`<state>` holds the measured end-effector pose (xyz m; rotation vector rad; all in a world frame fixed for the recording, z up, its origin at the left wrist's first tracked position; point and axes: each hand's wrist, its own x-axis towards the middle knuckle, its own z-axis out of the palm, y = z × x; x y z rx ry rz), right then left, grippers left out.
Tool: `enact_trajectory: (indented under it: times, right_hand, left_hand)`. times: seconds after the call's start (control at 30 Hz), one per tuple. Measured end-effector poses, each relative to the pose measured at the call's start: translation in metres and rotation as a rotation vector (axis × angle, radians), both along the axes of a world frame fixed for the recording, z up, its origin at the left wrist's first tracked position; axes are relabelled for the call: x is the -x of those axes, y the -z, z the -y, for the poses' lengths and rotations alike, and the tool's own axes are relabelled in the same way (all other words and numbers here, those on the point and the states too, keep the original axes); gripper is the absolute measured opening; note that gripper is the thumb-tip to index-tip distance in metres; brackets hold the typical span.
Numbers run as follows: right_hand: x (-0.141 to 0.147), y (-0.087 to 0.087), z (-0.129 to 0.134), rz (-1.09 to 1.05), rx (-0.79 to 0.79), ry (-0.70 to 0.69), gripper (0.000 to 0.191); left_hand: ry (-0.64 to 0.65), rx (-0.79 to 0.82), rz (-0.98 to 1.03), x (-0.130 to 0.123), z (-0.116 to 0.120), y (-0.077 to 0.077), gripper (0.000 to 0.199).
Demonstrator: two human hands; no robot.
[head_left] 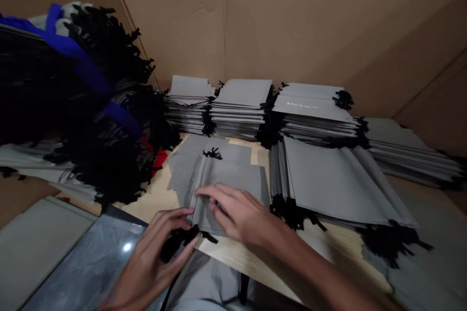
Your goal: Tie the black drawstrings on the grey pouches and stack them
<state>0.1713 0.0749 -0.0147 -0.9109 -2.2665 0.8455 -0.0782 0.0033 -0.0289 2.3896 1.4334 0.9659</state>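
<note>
Gray drawstring pouch (237,180) lies on the tabletop (229,257) directly under the right hand (233,214), its fingers spread open on the fabric, while the left hand (153,262) closes around black cords (178,243) just beside it.

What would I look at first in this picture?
You'd spot the huge black heap of cords with a blue strap on the left. Tidy stacks of grey bags stand at the back. In front, the right hand lies on a grey bag, and the left hand holds black cords.
</note>
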Motion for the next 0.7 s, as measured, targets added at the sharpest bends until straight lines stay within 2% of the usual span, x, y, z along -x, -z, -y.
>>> enact_trajectory:
  times: [0.17,0.37,0.57,0.7]
  right_hand:
    - [0.008,-0.001,0.0,0.067,-0.028,-0.071,0.033]
    - [0.003,-0.001,-0.002,0.017,-0.018,-0.046,0.017]
    - [-0.005,0.003,-0.001,-0.026,-0.031,-0.029,0.016]
    - [-0.007,0.004,0.0,-0.049,-0.034,-0.022,0.016]
  left_hand:
    - [0.025,-0.036,-0.018,0.001,0.004,0.001,0.019]
    - [0.078,-0.037,-0.12,0.007,0.007,0.002,0.029]
    - [0.041,0.01,-0.169,0.001,0.012,-0.002,0.022]
    - [-0.027,0.0,-0.168,-0.009,0.013,-0.005,0.031]
